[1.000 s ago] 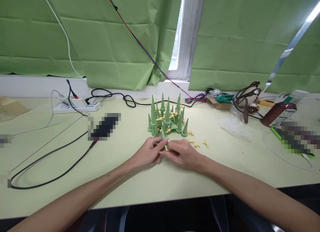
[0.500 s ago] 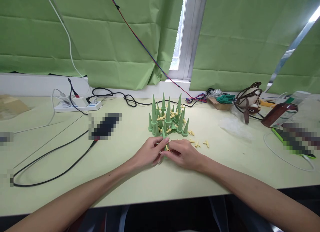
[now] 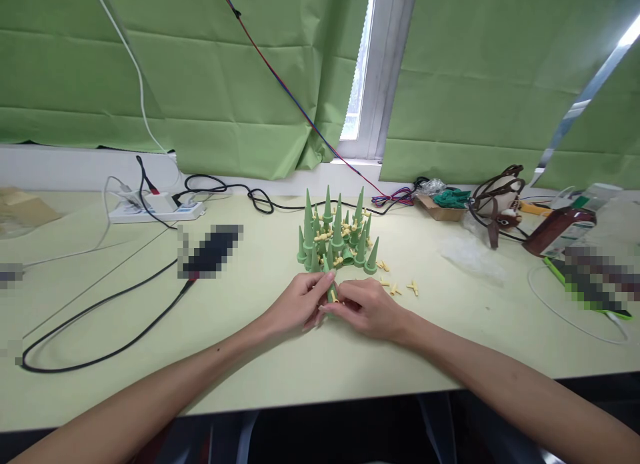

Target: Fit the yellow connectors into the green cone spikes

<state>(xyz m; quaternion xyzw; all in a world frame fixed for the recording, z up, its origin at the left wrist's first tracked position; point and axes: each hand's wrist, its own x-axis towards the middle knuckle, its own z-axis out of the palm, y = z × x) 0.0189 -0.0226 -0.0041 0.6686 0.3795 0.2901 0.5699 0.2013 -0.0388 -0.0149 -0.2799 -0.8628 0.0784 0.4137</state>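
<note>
My left hand (image 3: 296, 304) is closed round a green plastic cone-shaped spike (image 3: 327, 267), whose tip points away from me. My right hand (image 3: 369, 309) pinches at the near end of that spike, around a small yellow plastic T-shaped piece (image 3: 335, 296). Both hands nearly meet just above the table, and the fingers hide most of the join. Right behind them stands a cluster of upright green spikes (image 3: 337, 225) with yellow pieces mixed among them. A few loose yellow T-shaped pieces (image 3: 395, 289) lie to the right of the cluster.
A dark pixelated device (image 3: 210, 252) with a black cable lies at left, near a white power strip (image 3: 187, 212). On the right are clear plastic wrap (image 3: 470, 256), a brown bottle (image 3: 563, 229) and a green-edged phone (image 3: 585, 292). Green curtains (image 3: 225, 84) hang behind the table.
Between the hands, the green spike has tipped slightly to the left, and my left thumb has shifted a little along it. Everything else looks the same.
</note>
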